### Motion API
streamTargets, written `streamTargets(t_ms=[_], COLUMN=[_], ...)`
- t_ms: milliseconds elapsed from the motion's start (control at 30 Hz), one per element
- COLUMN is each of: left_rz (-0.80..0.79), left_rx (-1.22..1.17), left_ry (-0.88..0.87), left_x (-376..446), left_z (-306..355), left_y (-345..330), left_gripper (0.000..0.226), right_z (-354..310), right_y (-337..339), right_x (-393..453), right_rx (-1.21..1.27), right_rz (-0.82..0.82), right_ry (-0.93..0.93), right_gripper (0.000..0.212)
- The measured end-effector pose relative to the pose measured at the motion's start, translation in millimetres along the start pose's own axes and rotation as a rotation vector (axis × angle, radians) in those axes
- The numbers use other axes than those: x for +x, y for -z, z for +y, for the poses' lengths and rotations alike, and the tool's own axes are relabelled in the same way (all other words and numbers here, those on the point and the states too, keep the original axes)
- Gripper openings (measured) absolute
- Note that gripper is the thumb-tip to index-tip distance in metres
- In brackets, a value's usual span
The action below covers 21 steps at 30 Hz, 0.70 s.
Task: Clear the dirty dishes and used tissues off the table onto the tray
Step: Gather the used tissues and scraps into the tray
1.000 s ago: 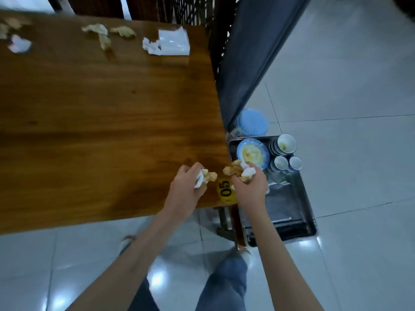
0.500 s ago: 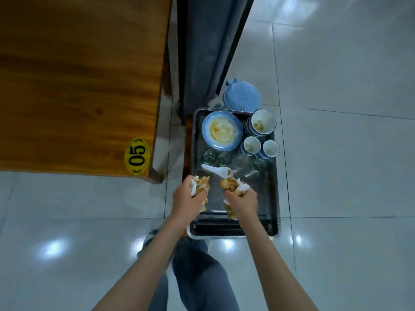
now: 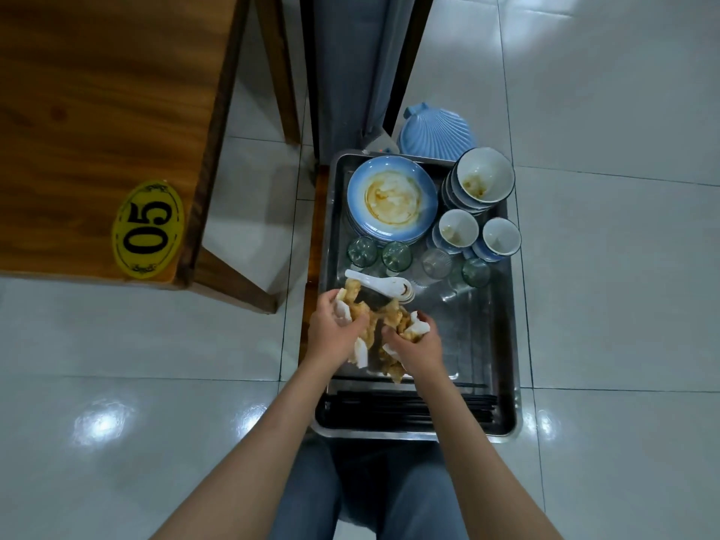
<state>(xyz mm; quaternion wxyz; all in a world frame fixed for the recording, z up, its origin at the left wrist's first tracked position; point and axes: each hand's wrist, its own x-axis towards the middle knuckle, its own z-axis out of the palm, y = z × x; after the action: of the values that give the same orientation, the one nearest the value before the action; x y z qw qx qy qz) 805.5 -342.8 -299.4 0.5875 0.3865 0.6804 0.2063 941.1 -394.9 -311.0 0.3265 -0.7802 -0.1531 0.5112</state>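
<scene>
Head view: both hands hang over the middle of the metal tray (image 3: 502, 344), which lies on the tiled floor at about 3 o'clock from the corner of the wooden surface (image 3: 97, 111) with its yellow 05 number plate (image 3: 148, 229). The left hand (image 3: 335, 332) has its fingers curled round a wad of stained used tissues (image 3: 380, 329), white and brownish pieces poking out at the top and bottom. The right hand (image 3: 417, 344) likewise grips a clump of the same tissues, and the two bundles touch between the hands, just above the tray floor.

On the tray, at 12 o'clock from the hands, a white soup spoon (image 3: 383, 284) lies just beside the tissues. Beyond it stand small glass cups (image 3: 396, 256), then a stack of blue plates (image 3: 391, 198) smeared with sauce. At 1 o'clock sit stacked bowls (image 3: 483, 179) and two small cups (image 3: 479, 231). Black chopsticks (image 3: 409, 409) lie along the near edge at 6 o'clock. A blue shell-shaped dish (image 3: 436, 130) rests on the floor behind the tray.

My judgement: the step in hand is dropping the tissues into the bare middle of the tray. The risk is that light, loose pieces flutter over the left rim onto the floor, since the left hand is close to that edge; letting go low and nearer the centre should prevent it. A careless knuckle could also knock the spoon or tip a glass.
</scene>
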Motion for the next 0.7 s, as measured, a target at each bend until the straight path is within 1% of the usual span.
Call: streamTargets(t_ms=[100,167,267,333,467,700], left_rz=[-0.023,-0.028,-0.021,-0.017,-0.003,-0.017], left_rx=[0.041,0.076,0.103,0.128,0.161,0.172], left_ry=[-0.008,-0.039,-0.070,-0.074,-0.062,-0.041], left_x=[1.8,-0.5,-6.9,-13.7,-32.4,-80.0], left_z=[-7.5,-8.8,-4.8,1.0,18.9,70.2], left_y=[0.9,1.7,5.2,10.0,22.8,47.8], left_gripper=[0.064,0.062,0.058,0.056,0.052,0.054], right_z=[6.1,7.3,3.8,-2.0,-18.6,-61.0], right_y=[-0.5,0.4,2.7,6.5,17.3,39.9], right_x=[4.9,4.1,-3.6,-11.4,-33.0,-85.5], right_rx=[-0.006,0.007,0.006,-0.051,-0.092,-0.116], right_rz=[0.009,-0.001,-0.014,-0.009,-0.025,-0.065], right_ry=[-0.006,-0.004,-0.011,0.005,0.008,0.037], right_gripper=[0.067,0.071,0.094,0.101,0.105,0.101])
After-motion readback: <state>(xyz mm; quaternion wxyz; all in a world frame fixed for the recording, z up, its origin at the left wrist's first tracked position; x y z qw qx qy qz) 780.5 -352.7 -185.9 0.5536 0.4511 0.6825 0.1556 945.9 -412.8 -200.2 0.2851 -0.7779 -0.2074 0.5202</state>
